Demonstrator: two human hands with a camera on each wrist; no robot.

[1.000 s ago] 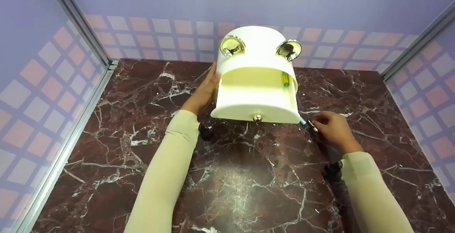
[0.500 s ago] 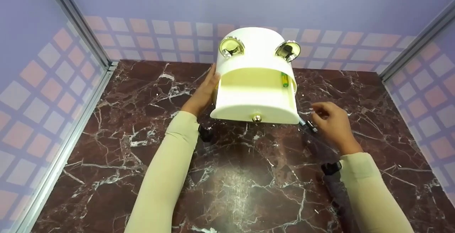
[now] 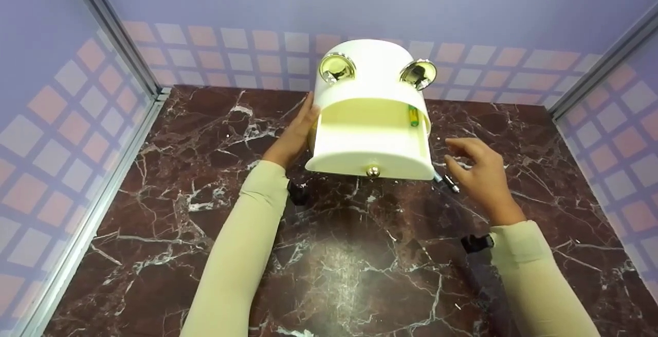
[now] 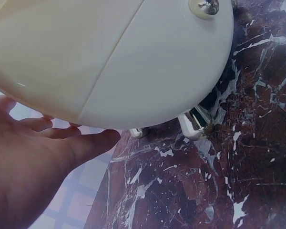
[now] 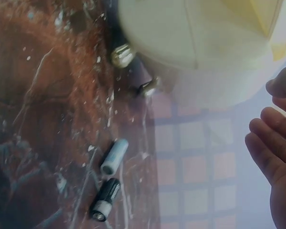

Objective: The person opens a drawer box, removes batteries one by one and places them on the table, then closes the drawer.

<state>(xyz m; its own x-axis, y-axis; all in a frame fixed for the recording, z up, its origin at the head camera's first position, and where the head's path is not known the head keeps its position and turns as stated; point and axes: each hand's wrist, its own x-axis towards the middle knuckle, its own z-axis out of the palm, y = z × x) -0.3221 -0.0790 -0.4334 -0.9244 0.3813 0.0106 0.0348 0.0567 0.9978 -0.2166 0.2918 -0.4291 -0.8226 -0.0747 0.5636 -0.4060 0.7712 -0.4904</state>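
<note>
A white, round-topped box (image 3: pixel 367 62) with two shiny round eye-like pieces stands near the back wall. Its drawer (image 3: pixel 370 165) is pulled out, and a green-and-yellow battery (image 3: pixel 413 115) lies inside at the right. My left hand (image 3: pixel 294 134) rests along the box's left side with its fingers fairly straight. To the right of the box, my right hand (image 3: pixel 480 172) hovers with thumb and fingers parted and nothing between them. Below it on the tabletop lie a black-and-silver battery (image 5: pixel 105 200) and a light blue battery (image 5: pixel 114 157), end to end.
The dark red marbled tabletop (image 3: pixel 329 255) meets patterned walls at the left, back and right. Short metallic feet (image 4: pixel 195 123) hold the box above the surface. A round gold knob (image 3: pixel 373 171) sits on the drawer front.
My right hand has risen away from the black-and-silver battery toward the box, its thumb and fingers spreading apart. The batteries, the box and my left hand have kept their places.
</note>
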